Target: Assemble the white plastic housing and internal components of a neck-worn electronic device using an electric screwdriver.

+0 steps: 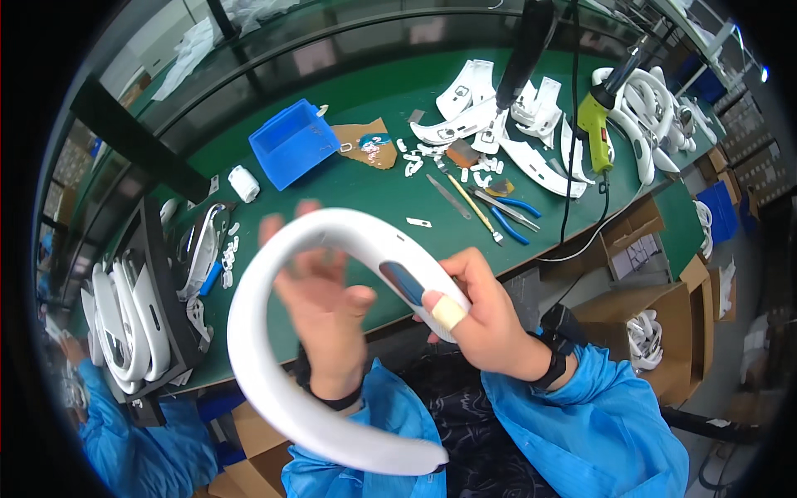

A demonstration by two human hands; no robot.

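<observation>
A large white C-shaped neckband (256, 349) is held up over the front of the bench, its curve toward the left and one end low near my lap. My right hand (491, 319) is closed around its other end. The thumb, wrapped in pale yellow tape, presses beside a dark glossy oval inset (402, 282). Inside the curve, my left hand (325, 319) is raised with fingers spread; some fingertips pass behind the white band and are slightly blurred. It does not appear to grip anything.
On the green bench (365, 95) are a blue bin (286, 166), blue-handled pliers (516, 217), white shells (535, 166) and a yellow-green power screwdriver (594, 133). A black tray (166, 290) with white neckbands stands left, near another person's blue sleeve (158, 448). Cardboard boxes (697, 332) sit right.
</observation>
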